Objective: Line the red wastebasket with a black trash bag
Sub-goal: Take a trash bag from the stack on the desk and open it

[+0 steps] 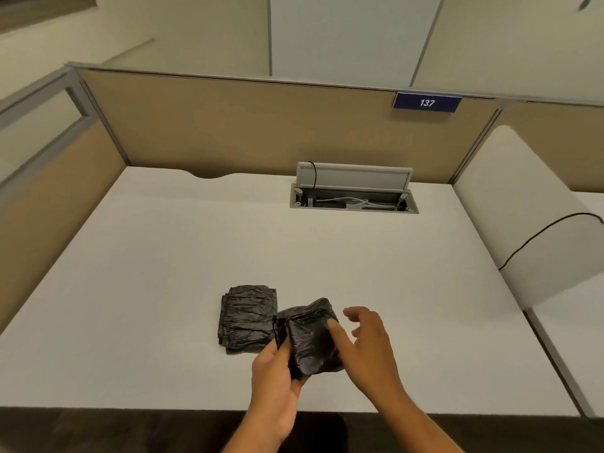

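Observation:
A folded black trash bag (310,338) is lifted just above the white desk (163,273) near its front edge. My left hand (277,377) grips the bag's lower left edge. My right hand (366,341) touches the bag's right side with the thumb pressed on top, and its other fingers are spread above the desk. A stack of folded black trash bags (246,317) lies flat on the desk right beside the held bag, to its left. No red wastebasket is in view.
An open cable hatch (353,199) with white wires sits at the back of the desk. Beige partition walls (261,125) enclose the back and left. A white side panel (529,217) with a black cable (542,233) draped over it stands on the right.

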The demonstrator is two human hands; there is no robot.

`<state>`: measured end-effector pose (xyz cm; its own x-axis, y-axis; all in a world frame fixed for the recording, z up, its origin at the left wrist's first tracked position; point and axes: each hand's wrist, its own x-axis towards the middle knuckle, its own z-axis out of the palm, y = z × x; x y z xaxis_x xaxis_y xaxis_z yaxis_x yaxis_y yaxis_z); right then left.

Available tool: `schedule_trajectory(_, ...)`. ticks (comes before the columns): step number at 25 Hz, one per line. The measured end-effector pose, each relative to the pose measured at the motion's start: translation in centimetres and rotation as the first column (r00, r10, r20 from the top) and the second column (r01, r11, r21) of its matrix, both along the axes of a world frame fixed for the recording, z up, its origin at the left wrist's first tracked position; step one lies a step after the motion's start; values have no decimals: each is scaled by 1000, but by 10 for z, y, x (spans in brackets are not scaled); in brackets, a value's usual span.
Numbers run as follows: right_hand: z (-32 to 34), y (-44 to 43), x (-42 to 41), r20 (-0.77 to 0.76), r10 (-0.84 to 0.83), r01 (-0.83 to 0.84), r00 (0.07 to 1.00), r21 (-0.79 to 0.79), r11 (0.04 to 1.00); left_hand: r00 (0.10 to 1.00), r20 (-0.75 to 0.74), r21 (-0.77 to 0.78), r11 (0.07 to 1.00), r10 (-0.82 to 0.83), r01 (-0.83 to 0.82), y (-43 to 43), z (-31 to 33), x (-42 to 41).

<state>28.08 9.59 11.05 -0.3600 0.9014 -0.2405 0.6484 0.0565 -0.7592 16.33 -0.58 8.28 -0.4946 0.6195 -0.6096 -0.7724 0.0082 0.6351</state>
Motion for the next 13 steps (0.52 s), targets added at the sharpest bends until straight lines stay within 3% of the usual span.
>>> schedule_trajectory(6, 20, -31, 20, 195, 172, -207, 966, 180, 961, 996, -87, -113, 993, 11, -21, 4, 10, 36)
schedule_trajectory(8, 22, -20, 35, 141, 130, -151, 981, 154, 977, 994, -105, -127, 991, 32, -45, 6, 12, 45)
schedule_trajectory(13, 20, 35, 102, -131, -91, 77, 987, -108, 991, 995, -63, -165, 983, 72, -81, 5, 14, 67)
